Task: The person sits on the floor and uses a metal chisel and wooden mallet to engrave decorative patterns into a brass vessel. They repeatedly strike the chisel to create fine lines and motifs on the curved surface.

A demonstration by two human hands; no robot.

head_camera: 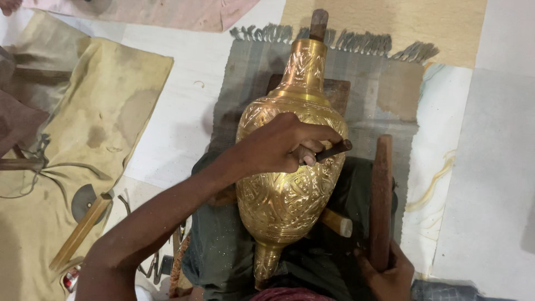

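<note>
Brass vase [290,167], large, bulbous, engraved all over with fine patterns, lying on its side across a dark green cloth [217,245], narrow neck pointing away toward a dark wooden peg [319,23] at its mouth. Grey fringed woven mat [368,89] beneath, spread over the pale floor [184,111]. Left hand [284,146] resting on the upper belly of the vase, fingers curled tight around a short dark metal chisel [333,150], tip touching the engraved surface. Right hand [390,278] low at the frame's edge, closed around the bottom of a long reddish-brown wooden mallet [382,195], held upright just beside the vase, apart from the chisel. Short pale wooden dowel [337,222] poking out from under the vase's right side. Yellowish stained cloth [95,128] well off to the left, with a flat brass bar [81,231] and a round grey metal disc [83,202] on it. Small metal tools near the left forearm, too blurred to tell apart. Pink cloth [167,12] along the top edge.
</note>
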